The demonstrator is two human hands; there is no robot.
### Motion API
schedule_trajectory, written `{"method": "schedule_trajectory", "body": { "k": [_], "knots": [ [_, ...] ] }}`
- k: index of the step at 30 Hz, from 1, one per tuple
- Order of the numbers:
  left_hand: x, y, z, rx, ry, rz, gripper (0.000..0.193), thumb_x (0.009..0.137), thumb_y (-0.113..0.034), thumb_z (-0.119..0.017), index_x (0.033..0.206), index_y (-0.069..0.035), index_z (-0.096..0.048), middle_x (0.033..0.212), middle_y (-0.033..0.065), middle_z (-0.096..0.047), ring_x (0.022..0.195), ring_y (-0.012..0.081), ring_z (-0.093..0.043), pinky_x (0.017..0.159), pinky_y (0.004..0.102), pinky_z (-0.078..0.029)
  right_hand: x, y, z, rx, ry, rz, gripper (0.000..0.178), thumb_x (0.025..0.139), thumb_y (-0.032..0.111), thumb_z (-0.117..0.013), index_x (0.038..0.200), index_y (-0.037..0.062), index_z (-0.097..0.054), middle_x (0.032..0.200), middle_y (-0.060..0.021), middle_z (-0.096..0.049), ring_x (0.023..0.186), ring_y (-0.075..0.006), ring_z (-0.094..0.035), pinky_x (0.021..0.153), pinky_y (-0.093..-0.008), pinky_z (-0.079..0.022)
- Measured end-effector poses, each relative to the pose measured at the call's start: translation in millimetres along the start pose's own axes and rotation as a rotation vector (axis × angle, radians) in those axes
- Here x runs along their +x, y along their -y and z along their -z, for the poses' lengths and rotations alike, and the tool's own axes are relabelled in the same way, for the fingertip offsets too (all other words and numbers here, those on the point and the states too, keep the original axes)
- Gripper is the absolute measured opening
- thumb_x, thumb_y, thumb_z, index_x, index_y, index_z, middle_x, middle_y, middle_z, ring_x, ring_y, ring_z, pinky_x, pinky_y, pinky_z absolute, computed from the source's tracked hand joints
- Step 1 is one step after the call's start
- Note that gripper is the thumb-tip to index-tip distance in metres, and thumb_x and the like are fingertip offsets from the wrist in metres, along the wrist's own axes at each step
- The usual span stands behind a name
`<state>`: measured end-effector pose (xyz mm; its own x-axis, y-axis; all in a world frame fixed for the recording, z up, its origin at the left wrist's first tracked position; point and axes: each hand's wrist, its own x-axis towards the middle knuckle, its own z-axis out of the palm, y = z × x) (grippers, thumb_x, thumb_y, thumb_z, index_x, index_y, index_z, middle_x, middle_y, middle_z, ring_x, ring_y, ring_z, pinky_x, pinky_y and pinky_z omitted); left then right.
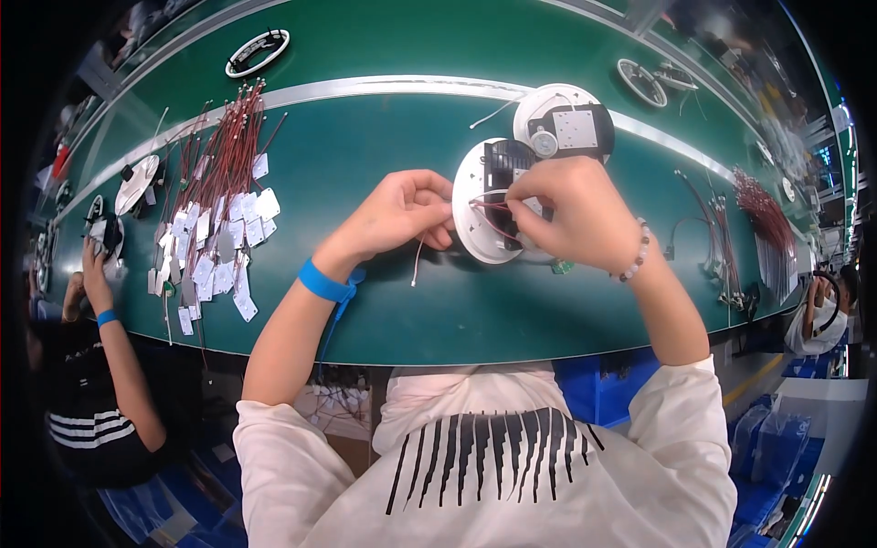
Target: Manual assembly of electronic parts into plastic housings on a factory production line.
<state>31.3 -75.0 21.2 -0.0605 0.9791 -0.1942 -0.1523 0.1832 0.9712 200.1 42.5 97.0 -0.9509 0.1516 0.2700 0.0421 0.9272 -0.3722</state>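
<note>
A round white housing (468,215) with a black ribbed part stands tilted above the bench in front of me. My left hand (402,212) is closed on its left rim, thumb and curled fingers at the edge. A thin cable with a white end (417,265) hangs below those fingers. Over the housing's right side, my right hand (574,212) is in a pinch on thin red and white wires (493,205) that run across the face. Its fingertips partly hide the wires' ends. A small green piece (563,267) shows below my right hand.
A second white housing with a metal plate (574,130) lies just behind. Left lies a pile of red-wired boards (224,228); wire bundles (767,219) lie right. White rings (258,53) are on the far bench. A blue strap (324,283) trails a cord. A co-worker's hand (96,274) is far left.
</note>
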Motion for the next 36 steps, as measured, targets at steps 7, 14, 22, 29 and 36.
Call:
{"method": "schedule_trajectory", "body": {
  "k": [7,14,22,29,36],
  "knots": [
    [-2.3,0.0,0.7,0.002,-0.011,-0.009,0.022,0.078,-0.007,-0.049,0.096,0.005,-0.047,0.075,0.0093,-0.058,0.06,0.0124,-0.057,0.054,0.0214,-0.048,0.3,-0.4,-8.3,-0.061,-0.102,0.005,0.007,0.061,0.004,-0.059,0.068,0.0016,-0.06,0.058,-0.0097,-0.055,0.049,-0.022,-0.052,0.047,-0.0285,-0.041],
    [0.9,-1.5,-1.7,-0.006,0.006,0.013,0.022,0.079,-0.008,-0.05,0.097,0.006,-0.049,0.077,0.0093,-0.058,0.06,0.0124,-0.058,0.054,0.0211,-0.049,-0.7,7.1,-30.3,-0.287,0.005,0.103,0.003,0.063,0.01,-0.055,0.063,0.0065,-0.056,0.058,-0.0071,-0.049,0.053,-0.0241,-0.052,0.045,-0.0336,-0.04],
    [5.6,2.6,4.1,-0.092,-0.024,-0.001,0.021,0.081,-0.009,-0.049,0.095,0.007,-0.05,0.08,0.0116,-0.059,0.068,0.0136,-0.059,0.06,0.0221,-0.05,23.8,-10.9,-11.7,-0.069,-0.177,0.169,0.018,0.064,0.014,-0.064,0.079,0.0038,-0.061,0.073,-0.0096,-0.056,0.062,-0.024,-0.054,0.057,-0.0303,-0.044],
    [-23.0,6.8,45.8,0.254,-0.501,-0.15,0.016,0.08,-0.006,-0.049,0.089,0.007,-0.054,0.077,0.0134,-0.059,0.067,0.0154,-0.059,0.06,0.0236,-0.05,58.0,-42.9,-25.2,0.323,0.412,-0.036,0.02,0.073,0.018,-0.059,0.083,0.0013,-0.061,0.075,-0.0115,-0.06,0.068,-0.0175,-0.054,0.066,-0.0264,-0.044],
    [-95.6,1.4,72.8,0.555,-0.799,-0.019,0.015,0.079,-0.007,-0.052,0.089,0.004,-0.055,0.066,0.0088,-0.059,0.056,0.0125,-0.058,0.051,0.0206,-0.047,55.2,-58.7,-29.0,0.606,0.373,-0.118,0.022,0.077,0.018,-0.057,0.083,-0.0029,-0.061,0.075,-0.0068,-0.06,0.069,-0.0105,-0.053,0.065,-0.0232,-0.043]
  ]
}}
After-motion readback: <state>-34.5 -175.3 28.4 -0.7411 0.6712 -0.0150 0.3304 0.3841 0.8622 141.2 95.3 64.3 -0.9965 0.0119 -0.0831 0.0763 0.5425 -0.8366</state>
